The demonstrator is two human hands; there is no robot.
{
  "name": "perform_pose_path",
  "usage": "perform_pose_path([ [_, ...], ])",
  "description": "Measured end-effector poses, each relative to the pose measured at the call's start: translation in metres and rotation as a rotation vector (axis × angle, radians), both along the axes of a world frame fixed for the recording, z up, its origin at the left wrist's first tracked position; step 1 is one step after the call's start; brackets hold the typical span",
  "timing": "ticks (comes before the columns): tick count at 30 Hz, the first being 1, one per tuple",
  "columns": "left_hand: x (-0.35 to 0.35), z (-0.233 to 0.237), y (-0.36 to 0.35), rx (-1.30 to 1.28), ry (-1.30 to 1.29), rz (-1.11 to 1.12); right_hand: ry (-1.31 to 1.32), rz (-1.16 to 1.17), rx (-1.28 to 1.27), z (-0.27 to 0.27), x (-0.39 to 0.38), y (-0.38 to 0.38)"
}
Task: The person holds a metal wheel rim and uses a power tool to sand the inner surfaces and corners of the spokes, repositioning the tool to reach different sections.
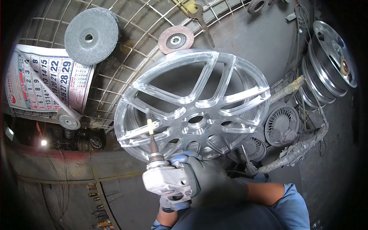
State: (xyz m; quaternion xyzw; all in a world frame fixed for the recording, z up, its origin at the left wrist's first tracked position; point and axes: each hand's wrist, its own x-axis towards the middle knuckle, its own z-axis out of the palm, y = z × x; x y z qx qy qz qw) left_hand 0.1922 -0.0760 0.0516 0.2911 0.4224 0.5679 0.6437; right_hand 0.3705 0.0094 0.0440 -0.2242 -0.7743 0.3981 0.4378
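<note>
Right hand: the gloved right hand [209, 174] has its fingers curled over the power tool [165, 179], closed on it.
Left hand: gloved left hand [175, 203] is tucked under the tool's lower end, mostly hidden, so can't tell you how tight those fingers are.
Power tool: held in front of the alloy wheel [197, 102], slim bit [151, 130] pointing up over the spokes. Can't tell if it's touching.
Alloy wheel: sits tilted just beyond the hands, open spokes round a center hole. Bare silvery metal, brushed-looking with bright streaks.
Mesh side: wire mesh [132, 50] behind it, with a big grey disc [78, 42], a smaller flap disc [165, 42] near the wheel's top edge, and a curling paper calendar [53, 76].
Other side: stacked wheels [320, 67], plus patterned wheel covers [281, 124] near a crusty, coated bar [295, 151].
Room: dull grey surfaces, one bright lamp [43, 143], hand tools [100, 207] lined up low down.
</note>
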Motion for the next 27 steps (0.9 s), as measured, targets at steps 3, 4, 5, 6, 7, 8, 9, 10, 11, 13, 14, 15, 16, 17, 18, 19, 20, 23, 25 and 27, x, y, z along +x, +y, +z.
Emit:
perform_pose_path([
  [3,0.002,-0.008,-0.005,-0.044,0.025,0.005,0.111,-0.004,-0.050,0.001,0.003,0.003],
  [4,0.002,-0.009,-0.004,-0.033,0.015,-0.003,0.194,-0.046,-0.025,0.005,0.006,0.004],
  [5,0.002,-0.010,-0.003,-0.016,0.003,-0.014,0.192,-0.046,-0.027,0.006,0.006,0.004],
  [6,0.002,-0.006,0.001,0.013,-0.013,-0.021,0.183,-0.023,-0.050,0.007,0.006,0.004],
  [7,0.004,-0.003,0.004,0.047,-0.036,-0.031,0.175,0.001,-0.072,0.008,0.006,0.003],
  [8,0.004,0.001,0.011,0.080,-0.055,-0.038,0.176,0.002,-0.070,0.008,0.004,0.001],
  [9,0.004,0.005,0.014,0.109,-0.074,-0.042,0.048,0.026,-0.100,0.009,0.003,-0.002],
  [10,0.004,0.010,0.019,0.135,-0.090,-0.046,-0.081,0.049,-0.128,0.010,0.001,-0.003],
  [11,0.005,0.014,0.022,0.155,-0.105,-0.044,-0.079,0.048,-0.127,0.015,0.000,0.001],
  [13,0.003,0.018,0.025,0.181,-0.125,-0.038,0.064,-0.070,0.087,0.026,0.000,0.010],
  [14,0.001,0.019,0.025,0.186,-0.124,-0.034,0.066,-0.073,0.086,0.026,0.000,0.010],
  [15,0.001,0.019,0.024,0.179,-0.118,-0.028,0.080,-0.088,0.093,0.025,0.001,0.010],
  [16,0.001,0.018,0.024,0.168,-0.101,-0.024,0.094,-0.103,0.100,0.025,0.001,0.010],
  [17,0.001,0.016,0.020,0.150,-0.081,-0.017,0.094,-0.105,0.098,0.023,0.002,0.009],
  [18,0.000,0.012,0.016,0.122,-0.056,-0.008,0.082,-0.045,0.028,0.019,0.004,0.007],
  [19,0.000,0.008,0.010,0.084,-0.015,0.004,0.071,0.016,-0.042,0.014,0.005,0.005],
  [20,0.000,0.001,0.004,0.035,0.026,0.011,0.070,0.016,-0.044,0.006,0.003,0.004],
  [23,-0.001,-0.016,-0.013,-0.106,0.116,0.037,0.081,-0.004,0.065,-0.011,0.001,-0.001],
  [25,0.000,-0.028,-0.019,-0.173,0.148,0.049,-0.055,0.093,-0.061,-0.013,0.007,-0.007],
  [27,-0.002,-0.041,-0.023,-0.195,0.182,0.038,-0.036,0.076,-0.064,-0.023,0.008,-0.009],
])
